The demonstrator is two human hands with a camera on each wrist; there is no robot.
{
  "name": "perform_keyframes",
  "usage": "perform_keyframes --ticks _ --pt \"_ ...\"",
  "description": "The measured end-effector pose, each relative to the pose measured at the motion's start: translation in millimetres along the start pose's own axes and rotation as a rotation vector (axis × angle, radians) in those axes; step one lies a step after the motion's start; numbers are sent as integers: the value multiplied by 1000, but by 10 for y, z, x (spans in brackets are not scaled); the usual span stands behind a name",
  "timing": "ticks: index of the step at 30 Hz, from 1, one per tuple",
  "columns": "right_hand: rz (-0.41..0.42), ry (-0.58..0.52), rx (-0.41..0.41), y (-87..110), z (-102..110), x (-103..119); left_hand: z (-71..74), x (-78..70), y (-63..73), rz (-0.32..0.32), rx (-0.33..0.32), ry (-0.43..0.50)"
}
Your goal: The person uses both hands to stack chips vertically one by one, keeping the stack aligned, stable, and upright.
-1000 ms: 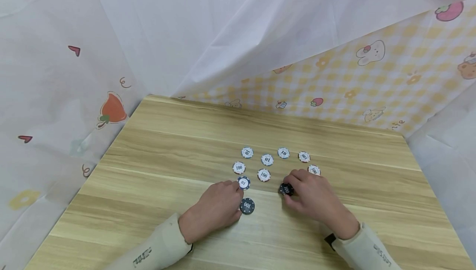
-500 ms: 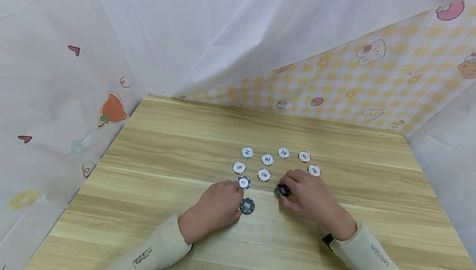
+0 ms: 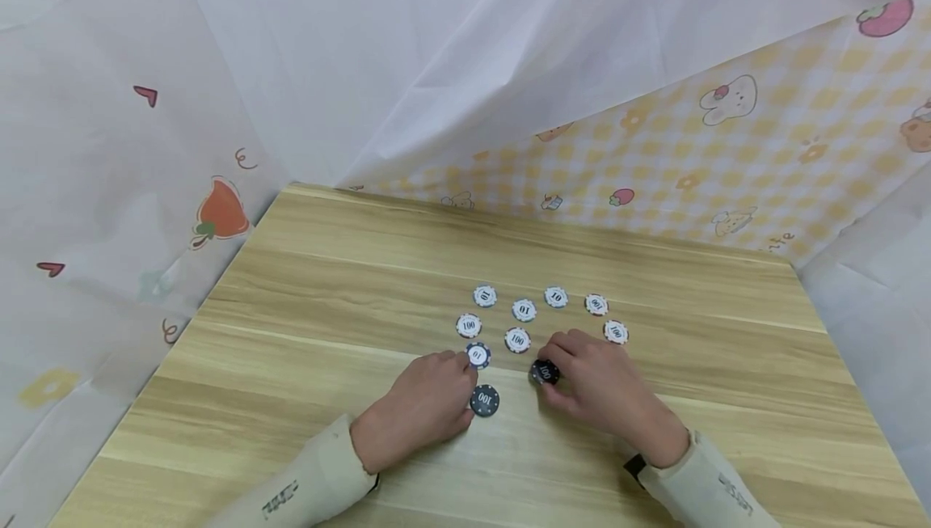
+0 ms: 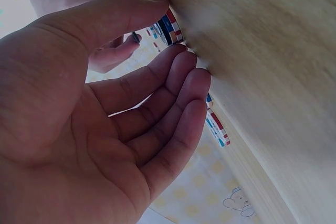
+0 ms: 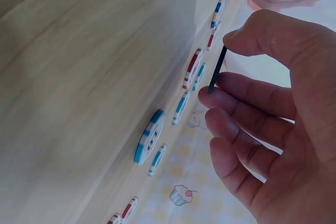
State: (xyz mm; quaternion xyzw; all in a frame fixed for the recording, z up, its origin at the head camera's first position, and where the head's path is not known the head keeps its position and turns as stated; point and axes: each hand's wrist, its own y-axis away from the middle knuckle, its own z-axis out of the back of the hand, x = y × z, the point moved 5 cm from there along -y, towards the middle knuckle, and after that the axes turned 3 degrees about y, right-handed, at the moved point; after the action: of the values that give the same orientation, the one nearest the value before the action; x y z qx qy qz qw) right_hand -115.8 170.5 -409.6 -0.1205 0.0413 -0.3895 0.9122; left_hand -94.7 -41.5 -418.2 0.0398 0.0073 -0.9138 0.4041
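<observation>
Black and round, a poker chip marked 100 (image 3: 544,372) is pinched between the thumb and fingertips of the right hand (image 3: 607,378), well apart from the far edge of the wood-grain worktop (image 3: 327,269). Seen from the right wrist, it stands edge-on as a thin dark line, clear of the surface, with the other fingers loosely bent beside it.

Closer to the worktop's left edge, the left hand (image 3: 418,399) curls thumb and fingers round a short stack of round chips with red, white and blue edges (image 4: 172,24). On top lies a second black chip marked 100 (image 3: 485,400), with pale spots round its rim. Whether every fingertip touches the stack cannot be told.

Just beyond that hand lies a dark-blue-edged white chip marked 10 (image 3: 478,355). Farther toward the far edge, three light-blue-edged white chips marked 10 (image 3: 524,310) and four red-edged white chips marked 100 (image 3: 517,340) lie flat and apart, two of the red-edged ones beyond the right hand.

Cream sleeves (image 3: 320,463) cover the forearms. Yellow-checked cloth (image 3: 655,156) hangs behind the far edge.
</observation>
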Motion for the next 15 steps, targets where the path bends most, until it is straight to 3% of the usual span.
perform_keyframes --ticks 15 --pt "25 -22 24 -89 -28 104 15 -7 -6 5 24 -11"
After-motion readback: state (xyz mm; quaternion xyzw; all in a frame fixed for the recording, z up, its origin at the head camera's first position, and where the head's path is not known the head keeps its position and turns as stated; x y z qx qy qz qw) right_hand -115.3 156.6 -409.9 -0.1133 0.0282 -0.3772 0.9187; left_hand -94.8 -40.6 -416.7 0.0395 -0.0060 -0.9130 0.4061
